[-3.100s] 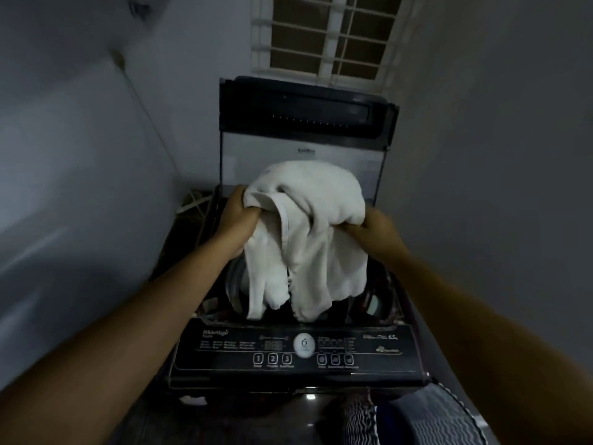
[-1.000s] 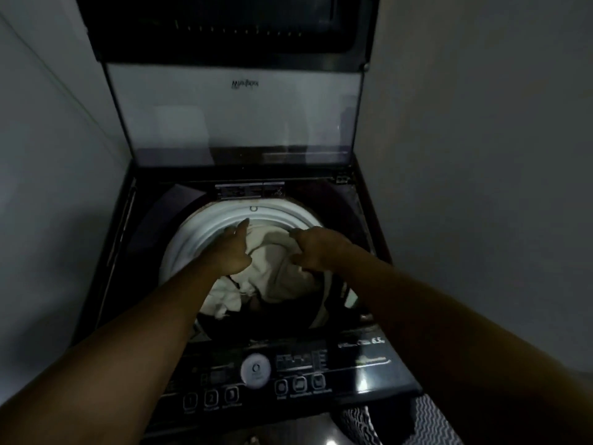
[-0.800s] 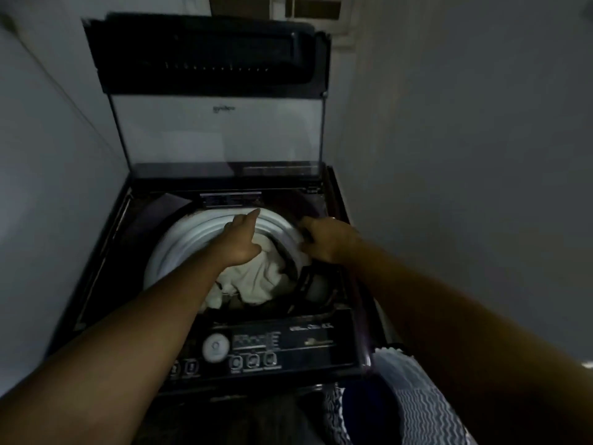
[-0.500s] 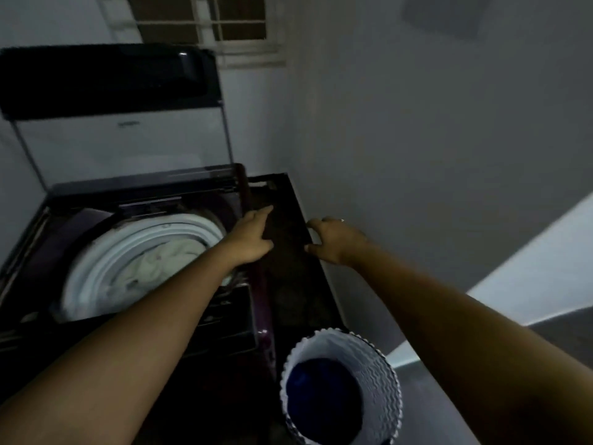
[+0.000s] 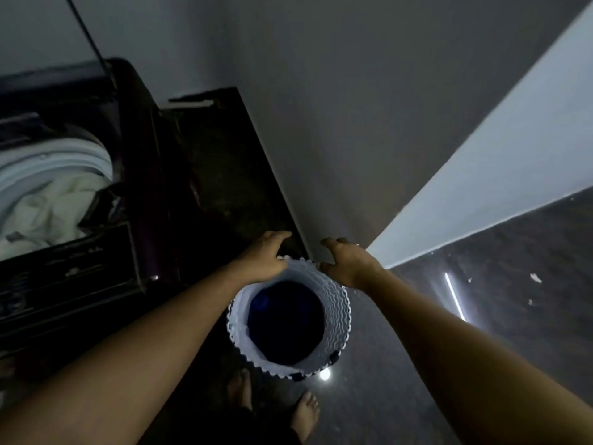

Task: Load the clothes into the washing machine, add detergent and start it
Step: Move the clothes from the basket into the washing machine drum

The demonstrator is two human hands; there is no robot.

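Note:
The dark top-loading washing machine (image 5: 134, 194) stands at the left with its lid up. A white cloth (image 5: 48, 213) lies inside its white-rimmed drum. On the floor to the right stands a white wavy-walled laundry basket (image 5: 337, 316) with dark blue clothes (image 5: 285, 319) inside. My left hand (image 5: 263, 255) hovers over the basket's far rim, fingers loosely spread and holding nothing. My right hand (image 5: 348, 256) hangs just past the far right rim, fingers relaxed and empty.
A grey wall (image 5: 369, 107) runs close along the right, with a pale skirting band (image 5: 497, 175) below it. Dark floor (image 5: 513, 300) spreads to the right. My bare feet (image 5: 305, 412) stand just in front of the basket. A dark strip of floor (image 5: 231, 175) separates machine and wall.
Both hands let go of the white cloth in the drum and swung right and down to the basket. My view turned from the machine to the floor.

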